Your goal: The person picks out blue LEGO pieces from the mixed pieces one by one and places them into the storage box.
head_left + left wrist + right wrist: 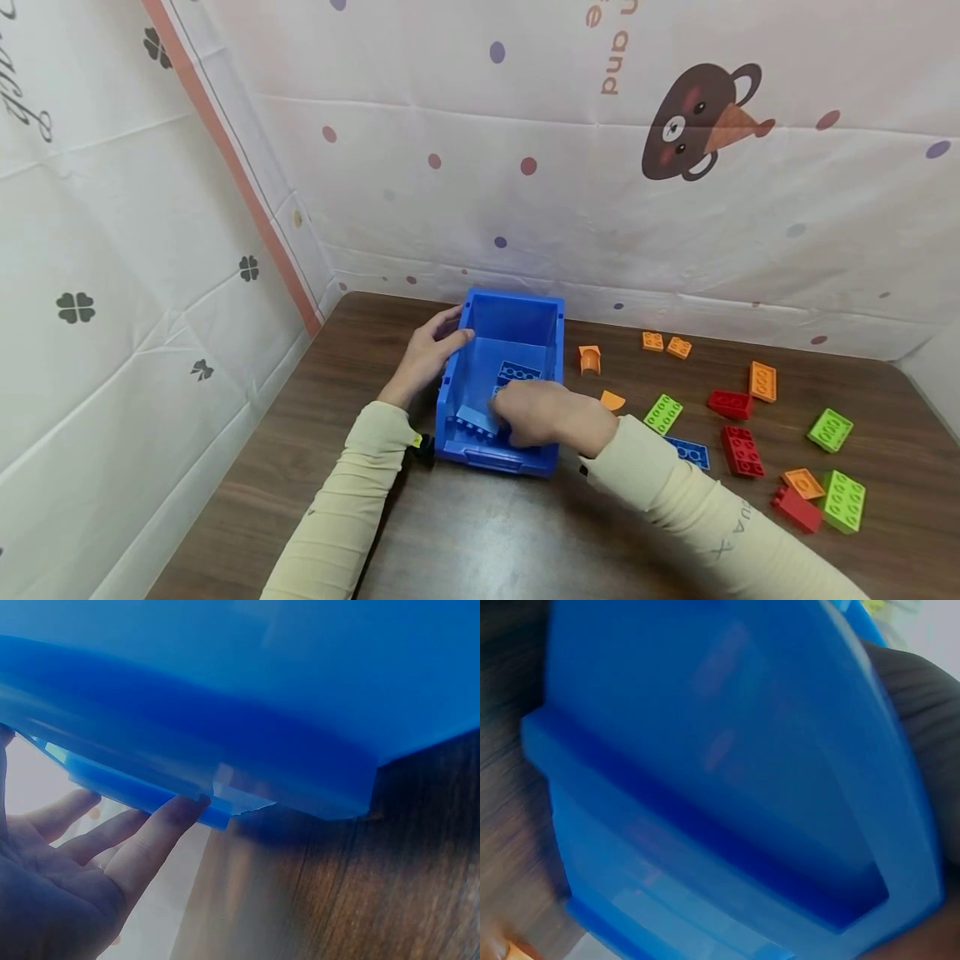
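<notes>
A blue plastic bin [517, 312] stands on the table. My left hand [426, 354] holds its left wall, thumb over the rim and the fingers along the outside; the left wrist view shows those fingers [154, 844] against the blue plastic. My right hand [543, 412] reaches down inside the bin's near half, knuckles up. Its fingertips are hidden, and I cannot tell whether they grip a brick. Beside it lie a light blue brick [477, 421] and a dark blue brick [519, 372]. In the right wrist view, the bin's outer wall [705, 750] fills most of the picture.
Loose toy bricks lie to the right: orange pieces [762, 381], red bricks [742, 451], green bricks [843, 500] and a blue brick [688, 453] close to the right sleeve. A printed cloth [450, 200] hangs behind the brown wooden table [300, 467].
</notes>
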`<move>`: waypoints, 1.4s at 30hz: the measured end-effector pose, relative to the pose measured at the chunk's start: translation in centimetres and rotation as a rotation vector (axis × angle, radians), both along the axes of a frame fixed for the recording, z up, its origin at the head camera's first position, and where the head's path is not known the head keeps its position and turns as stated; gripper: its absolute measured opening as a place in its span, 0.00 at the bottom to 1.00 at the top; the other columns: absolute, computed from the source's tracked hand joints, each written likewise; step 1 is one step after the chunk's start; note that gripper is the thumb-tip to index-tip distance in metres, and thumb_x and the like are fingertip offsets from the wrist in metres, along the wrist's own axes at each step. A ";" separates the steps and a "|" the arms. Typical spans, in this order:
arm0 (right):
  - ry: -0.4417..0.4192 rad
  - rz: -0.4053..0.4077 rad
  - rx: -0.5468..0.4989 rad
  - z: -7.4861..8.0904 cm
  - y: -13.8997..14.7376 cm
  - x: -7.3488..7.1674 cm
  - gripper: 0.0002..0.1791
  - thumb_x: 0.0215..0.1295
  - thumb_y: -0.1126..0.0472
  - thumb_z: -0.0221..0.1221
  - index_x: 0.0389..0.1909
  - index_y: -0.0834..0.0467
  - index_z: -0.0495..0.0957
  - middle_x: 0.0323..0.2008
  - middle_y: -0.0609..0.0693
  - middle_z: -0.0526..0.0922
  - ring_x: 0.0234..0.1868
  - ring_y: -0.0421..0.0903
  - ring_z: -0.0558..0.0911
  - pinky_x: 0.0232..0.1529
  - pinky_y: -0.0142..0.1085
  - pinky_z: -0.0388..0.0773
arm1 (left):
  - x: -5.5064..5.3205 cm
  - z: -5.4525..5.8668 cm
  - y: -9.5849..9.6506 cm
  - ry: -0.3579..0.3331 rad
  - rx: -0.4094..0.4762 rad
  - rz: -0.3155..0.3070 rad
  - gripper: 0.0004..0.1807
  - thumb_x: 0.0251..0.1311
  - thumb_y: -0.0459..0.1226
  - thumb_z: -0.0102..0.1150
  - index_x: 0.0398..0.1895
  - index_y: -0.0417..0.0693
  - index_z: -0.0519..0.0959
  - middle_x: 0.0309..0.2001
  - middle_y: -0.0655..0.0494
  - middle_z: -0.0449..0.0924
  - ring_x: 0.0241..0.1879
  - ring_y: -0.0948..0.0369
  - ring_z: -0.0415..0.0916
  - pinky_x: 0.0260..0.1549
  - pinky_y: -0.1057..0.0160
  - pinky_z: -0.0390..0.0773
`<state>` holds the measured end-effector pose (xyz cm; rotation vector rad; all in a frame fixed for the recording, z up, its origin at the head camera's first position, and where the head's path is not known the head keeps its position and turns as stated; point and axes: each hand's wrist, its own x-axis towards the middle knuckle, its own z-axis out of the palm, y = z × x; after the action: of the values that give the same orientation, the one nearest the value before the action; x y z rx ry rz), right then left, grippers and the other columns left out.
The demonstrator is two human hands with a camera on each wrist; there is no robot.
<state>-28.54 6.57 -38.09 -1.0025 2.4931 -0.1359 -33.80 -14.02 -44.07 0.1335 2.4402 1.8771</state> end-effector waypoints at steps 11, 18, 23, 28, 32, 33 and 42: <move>0.005 -0.005 -0.241 0.2 0.6 -0.1 0.06 0.68 0.63 0.72 0.42 0.56 0.84 0.35 0.46 0.84 0.36 0.45 0.79 0.44 0.41 0.84 | -0.2 -0.3 -0.1 -0.001 0.009 -0.004 0.32 0.76 0.48 0.61 0.79 0.55 0.69 0.73 0.45 0.73 0.71 0.43 0.71 0.62 0.34 0.75; -0.008 -0.041 -0.354 1.0 1.4 0.2 0.16 0.70 0.63 0.70 0.56 0.61 0.85 0.53 0.57 0.87 0.52 0.56 0.85 0.56 0.51 0.85 | -0.2 -0.2 -0.1 0.006 0.011 -0.011 0.32 0.76 0.49 0.60 0.79 0.55 0.69 0.73 0.45 0.73 0.70 0.43 0.72 0.62 0.34 0.76; -0.005 -0.054 -0.398 0.9 1.9 0.3 0.18 0.69 0.64 0.71 0.58 0.61 0.84 0.55 0.58 0.86 0.54 0.56 0.86 0.56 0.50 0.85 | -0.1 -0.3 -0.1 0.000 0.006 -0.011 0.31 0.77 0.49 0.60 0.79 0.55 0.68 0.73 0.45 0.73 0.70 0.43 0.72 0.62 0.34 0.76; 0.006 -0.072 -0.437 0.7 2.2 0.5 0.19 0.69 0.63 0.71 0.59 0.60 0.84 0.55 0.56 0.86 0.56 0.56 0.85 0.57 0.49 0.84 | -0.1 -0.3 0.0 0.004 0.009 -0.010 0.32 0.77 0.49 0.60 0.79 0.55 0.68 0.73 0.45 0.72 0.70 0.42 0.71 0.61 0.33 0.76; 0.002 -0.088 -0.459 0.7 2.3 0.6 0.20 0.70 0.63 0.71 0.60 0.61 0.83 0.56 0.56 0.85 0.56 0.55 0.84 0.57 0.49 0.84 | -0.1 -0.4 0.0 0.007 0.013 -0.016 0.32 0.76 0.50 0.60 0.80 0.55 0.68 0.73 0.45 0.72 0.70 0.42 0.72 0.61 0.34 0.77; 0.000 -0.093 -0.462 0.8 2.3 0.6 0.20 0.70 0.63 0.71 0.61 0.61 0.83 0.57 0.56 0.85 0.56 0.55 0.84 0.57 0.48 0.84 | -0.1 -0.4 0.0 0.005 0.011 -0.017 0.33 0.76 0.50 0.60 0.80 0.56 0.68 0.73 0.45 0.72 0.70 0.43 0.72 0.61 0.34 0.77; 0.042 -0.173 -0.517 2.9 4.4 1.2 0.21 0.70 0.62 0.71 0.62 0.60 0.82 0.57 0.56 0.85 0.57 0.56 0.84 0.57 0.53 0.84 | -0.1 -0.1 0.0 -0.005 0.016 -0.008 0.32 0.76 0.49 0.60 0.80 0.56 0.68 0.73 0.47 0.73 0.70 0.43 0.72 0.61 0.33 0.77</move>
<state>-27.33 10.95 -35.21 -0.9778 2.6396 -0.8565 -33.85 -13.97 -44.13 0.1385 2.4189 1.8915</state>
